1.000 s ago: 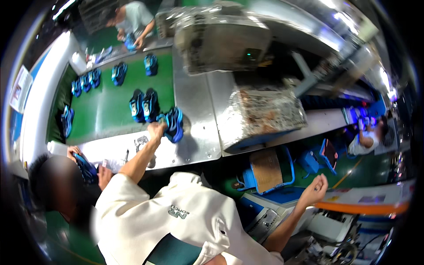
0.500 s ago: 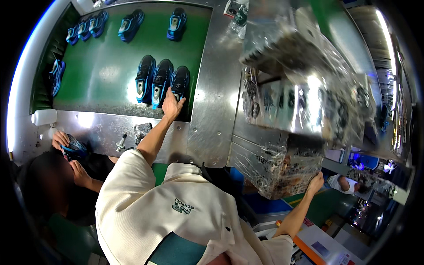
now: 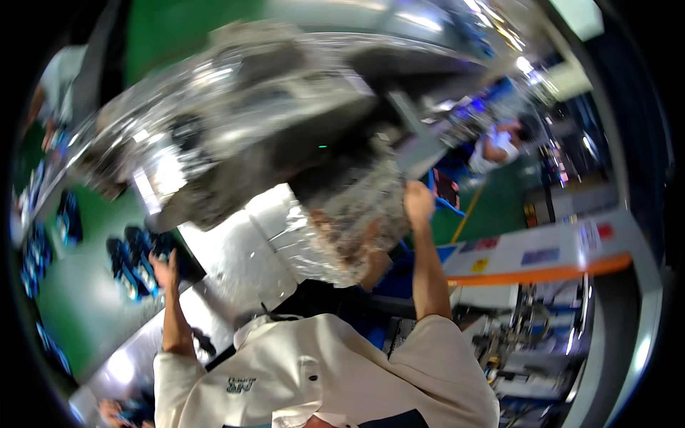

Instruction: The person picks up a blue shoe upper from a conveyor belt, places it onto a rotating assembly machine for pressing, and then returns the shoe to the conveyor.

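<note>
Three black-and-blue sneakers stand side by side on the green belt at the left. My left hand (image 3: 165,269) is at the heel end of the rightmost sneaker (image 3: 163,245), thumb and fingers spread apart. Motion blur hides whether it touches the shoe. On the other side, my right hand (image 3: 419,202) lies at the right edge of a plastic-wrapped box (image 3: 349,232) on the machine. Its fingers are smeared, and their grip does not show.
A large plastic-covered machine part (image 3: 264,128) spans the upper middle, blurred. More sneakers (image 3: 69,217) sit farther left on the green belt (image 3: 85,285). A metal plate (image 3: 242,250) adjoins it. Another person's hand (image 3: 110,412) is at lower left; a person (image 3: 494,150) sits at upper right.
My view has swung to the right, so the belt and sneakers now appear farther left. My left hand stays by the rightmost sneaker, its fingers looking wider apart; my right hand stays at the wrapped box.
</note>
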`<state>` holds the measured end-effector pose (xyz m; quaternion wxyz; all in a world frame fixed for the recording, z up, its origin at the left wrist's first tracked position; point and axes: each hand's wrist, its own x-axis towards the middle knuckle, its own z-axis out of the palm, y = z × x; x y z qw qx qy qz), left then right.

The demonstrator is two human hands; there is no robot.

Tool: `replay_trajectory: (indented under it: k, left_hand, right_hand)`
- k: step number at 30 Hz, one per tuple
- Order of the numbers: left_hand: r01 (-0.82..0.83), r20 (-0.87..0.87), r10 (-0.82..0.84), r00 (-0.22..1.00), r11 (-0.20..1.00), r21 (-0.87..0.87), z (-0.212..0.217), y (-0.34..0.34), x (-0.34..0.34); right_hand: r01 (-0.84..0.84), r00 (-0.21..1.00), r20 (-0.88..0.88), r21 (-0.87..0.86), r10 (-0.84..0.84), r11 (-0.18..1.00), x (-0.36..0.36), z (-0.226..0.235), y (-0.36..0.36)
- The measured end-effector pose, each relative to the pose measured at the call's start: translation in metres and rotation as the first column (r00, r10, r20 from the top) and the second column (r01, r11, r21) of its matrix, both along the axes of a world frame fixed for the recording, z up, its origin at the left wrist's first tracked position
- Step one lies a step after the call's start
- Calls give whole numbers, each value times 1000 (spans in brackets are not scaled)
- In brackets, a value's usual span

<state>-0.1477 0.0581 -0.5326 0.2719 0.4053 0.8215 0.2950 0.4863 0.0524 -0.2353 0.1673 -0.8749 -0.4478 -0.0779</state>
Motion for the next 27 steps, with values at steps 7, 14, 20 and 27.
replay_trajectory:
  k: [7, 14, 20, 27]
  left_hand:
    - [184, 5, -213, 977, 858, 480, 124, -47, 117]
    - [594, -260, -652, 712, 362, 718, 328, -82, 288]
    - [945, -563, -777, 282, 123, 304, 341, -25, 365]
    - [985, -633, -756, 168, 106, 135, 336, -26, 372]
  right_hand:
    - [29, 969, -249, 98, -4, 995, -28, 28, -14]
    - [183, 822, -504, 674, 264, 716, -17, -58, -90]
    - [-498, 664, -742, -350, 90, 793, -111, -261, -245]
    - [-816, 506, -860, -453, 64, 359, -193, -325, -326]
